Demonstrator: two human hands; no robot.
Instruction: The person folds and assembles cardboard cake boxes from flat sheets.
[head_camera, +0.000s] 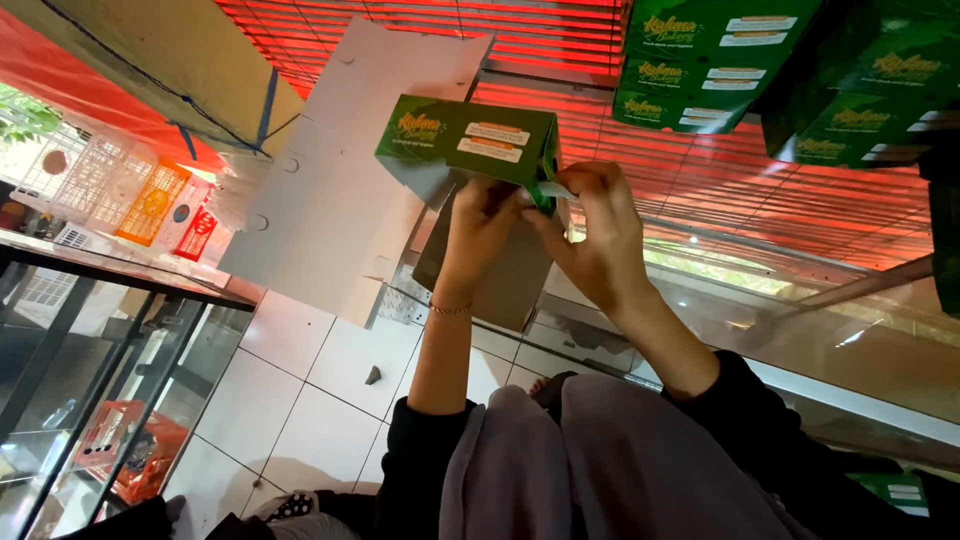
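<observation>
Centrally, in the upper middle of the frame: one green cardboard box, partly folded, its grey inner flaps hanging below it, held up in front of the person.

Left hand: just below the box, fingers curled up against its underside and the grey flap, gripping it. A thin bracelet sits on that wrist.

Right hand: to the right of the box, fingers pinched on the box's right end flap, touching the left hand's fingertips.

Both forearms rise from the lower middle of the frame out of black sleeves; grey cloth lies across the lap between them.

Behind the box, upper left of centre: a flat white cardboard sheet with punched holes, tilted.

Upper right corner: a stack of matching green boxes, well apart from the hands.

Across the top: a red slatted shutter.

Left edge: white and orange plastic crates on a glass display case.

Lower left: white floor tiles, with a red basket seen through the glass.
</observation>
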